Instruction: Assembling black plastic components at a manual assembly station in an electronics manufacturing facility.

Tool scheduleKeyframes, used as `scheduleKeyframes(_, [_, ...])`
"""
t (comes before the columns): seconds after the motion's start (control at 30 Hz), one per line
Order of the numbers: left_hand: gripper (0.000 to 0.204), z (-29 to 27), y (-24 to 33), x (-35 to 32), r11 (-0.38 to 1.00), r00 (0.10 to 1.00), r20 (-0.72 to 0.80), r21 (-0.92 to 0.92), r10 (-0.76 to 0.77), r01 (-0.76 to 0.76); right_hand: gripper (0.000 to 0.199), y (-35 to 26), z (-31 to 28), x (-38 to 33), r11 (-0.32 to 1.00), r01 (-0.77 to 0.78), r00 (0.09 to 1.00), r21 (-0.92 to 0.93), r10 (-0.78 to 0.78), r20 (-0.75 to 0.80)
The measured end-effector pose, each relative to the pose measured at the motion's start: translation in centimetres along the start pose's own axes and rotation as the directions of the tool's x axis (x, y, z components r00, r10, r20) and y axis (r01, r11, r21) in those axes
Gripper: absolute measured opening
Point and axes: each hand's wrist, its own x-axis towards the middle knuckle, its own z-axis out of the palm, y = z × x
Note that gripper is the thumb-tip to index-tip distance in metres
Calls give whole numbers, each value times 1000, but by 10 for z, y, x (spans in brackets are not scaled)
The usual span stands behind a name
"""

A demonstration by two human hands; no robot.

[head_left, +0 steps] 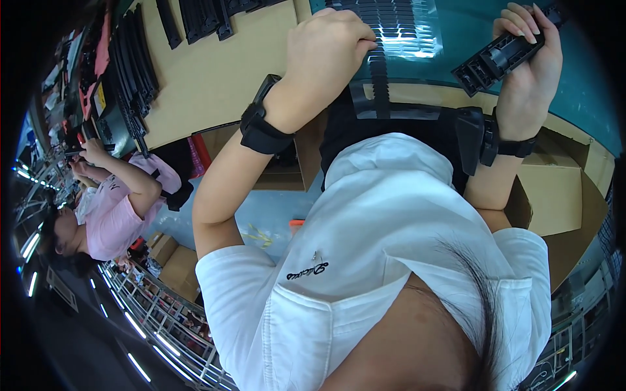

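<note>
Head view, worker at a counter [215,78] with a tan surface and a teal mat [469,39] at 12 to 1 o'clock. The person's white shirt [391,260] is filling the lower centre. Cardboard boxes [554,189] are sitting at 3 o'clock, below the counter edge. A row of black moulded strips [134,72] is lying along the counter at 10 o'clock, with more at 11 to 12 o'clock. A co-worker in a pink top [117,215] is working at 9 o'clock.

The black segmented strip [378,72] is hanging with its long axis running 12 to 6 o'clock, directly beside the left hand [326,58], which is clenching around its upper part; this hand is the nearer one to it. The right hand [535,65], at 1 to 2 o'clock and well apart, is grasping a short black ribbed plastic part [502,55], its long axis tilting from 8 towards 2 o'clock. Both wrists are wearing black bands [261,127]
</note>
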Motion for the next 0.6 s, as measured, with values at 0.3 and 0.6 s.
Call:
scheduleKeyframes(0.3, [20, 12, 16, -9, 942, 939, 136, 163, -317, 294, 30, 2, 4, -1, 999, 49, 999, -9, -49, -14])
scheduleKeyframes(0.6, [9, 0, 27, 1, 924, 920, 101, 92, -379, 371, 25, 9, 4, 3, 1000, 11, 999, 4, -11, 33])
